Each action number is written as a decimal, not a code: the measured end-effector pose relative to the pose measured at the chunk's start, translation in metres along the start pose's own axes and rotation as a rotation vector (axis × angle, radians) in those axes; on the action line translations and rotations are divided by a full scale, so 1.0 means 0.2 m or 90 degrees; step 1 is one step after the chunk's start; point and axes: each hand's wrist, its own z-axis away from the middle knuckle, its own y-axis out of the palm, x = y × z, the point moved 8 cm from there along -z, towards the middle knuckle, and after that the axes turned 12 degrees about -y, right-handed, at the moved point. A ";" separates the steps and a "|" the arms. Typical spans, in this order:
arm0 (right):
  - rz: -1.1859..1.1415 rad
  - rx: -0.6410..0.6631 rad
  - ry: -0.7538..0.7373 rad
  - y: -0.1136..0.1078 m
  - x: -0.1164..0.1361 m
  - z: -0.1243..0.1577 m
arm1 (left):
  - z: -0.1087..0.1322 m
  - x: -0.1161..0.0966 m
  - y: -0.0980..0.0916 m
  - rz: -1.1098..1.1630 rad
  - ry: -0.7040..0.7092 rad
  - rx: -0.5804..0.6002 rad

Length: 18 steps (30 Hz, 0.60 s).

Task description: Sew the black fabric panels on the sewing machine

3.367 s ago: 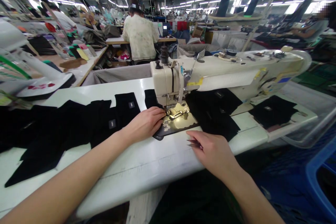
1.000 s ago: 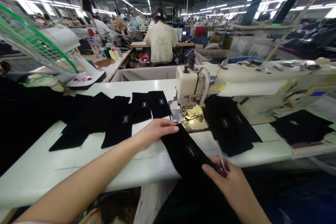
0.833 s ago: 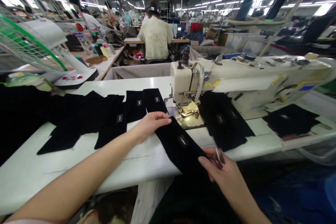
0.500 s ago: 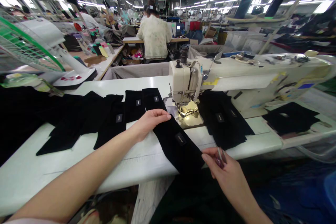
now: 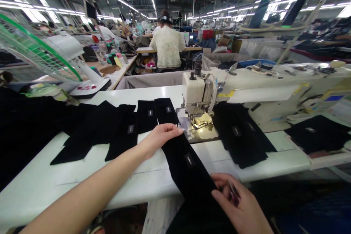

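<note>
Nearest, at the table's front edge, a small metal tool is held in the curled fingers of the right hand, and its thumb is pressed on the near end of a black fabric strip. The labelled strip is laid diagonally on the white table and draped over its edge. Its far end is pinched by the closed left hand, just before the sewing machine. Further black pieces are spread to the left, and a stack is piled to the right. Beyond, a seated person is seen from behind.
</note>
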 end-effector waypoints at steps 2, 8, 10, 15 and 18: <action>-0.015 -0.004 -0.011 0.02 0.02 0.01 | 0.00 -0.01 -0.01 0.019 0.013 -0.022; -0.033 0.031 -0.075 0.08 0.02 0.02 | -0.13 -0.05 0.03 -0.134 0.073 -0.065; -0.015 0.039 -0.120 0.08 0.02 0.01 | -0.18 -0.08 0.06 -0.224 0.099 -0.057; 0.014 0.091 -0.351 0.08 0.11 0.00 | -0.23 -0.13 0.13 -0.333 0.126 0.011; 0.054 0.095 -0.467 0.08 0.16 0.00 | -0.24 -0.17 0.14 -0.436 0.175 -0.041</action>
